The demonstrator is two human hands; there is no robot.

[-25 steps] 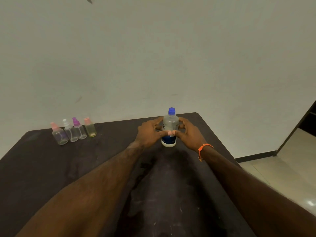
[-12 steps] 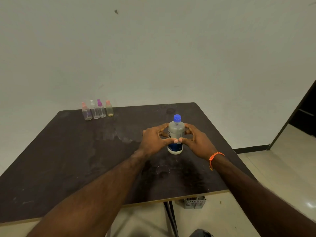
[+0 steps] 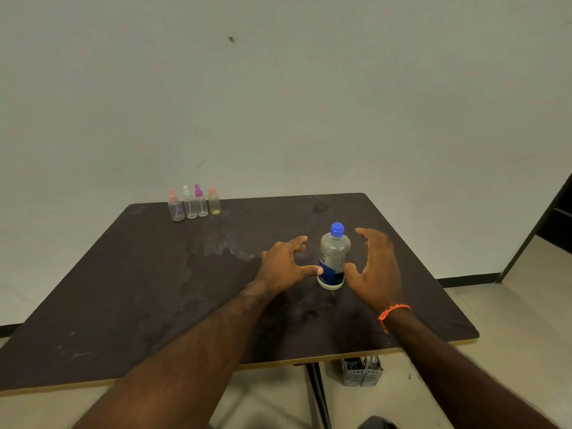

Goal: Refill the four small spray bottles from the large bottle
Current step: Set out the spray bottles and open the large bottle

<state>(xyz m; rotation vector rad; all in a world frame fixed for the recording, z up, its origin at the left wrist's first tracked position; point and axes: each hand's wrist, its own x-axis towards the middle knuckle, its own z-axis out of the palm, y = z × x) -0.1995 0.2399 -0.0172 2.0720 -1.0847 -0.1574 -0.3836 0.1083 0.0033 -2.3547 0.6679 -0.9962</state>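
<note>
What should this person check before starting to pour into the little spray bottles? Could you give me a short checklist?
1. Large bottle upright on the table: ok.
2. Its blue cap off: not ok, it is on.
3. Bottle gripped: not ok; left hand and right hand sit open on either side, only the left thumb perhaps touching.
4. Four small spray bottles upright in a row at the far edge: ok.
5. Their spray tops off: not ok, all four are on.
6. Liquid in the large bottle: cannot tell.

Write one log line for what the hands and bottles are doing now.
left hand: open, thumb at big bottle | right hand: open, beside it | cap: on | four small bottles: untouched, far left
</note>
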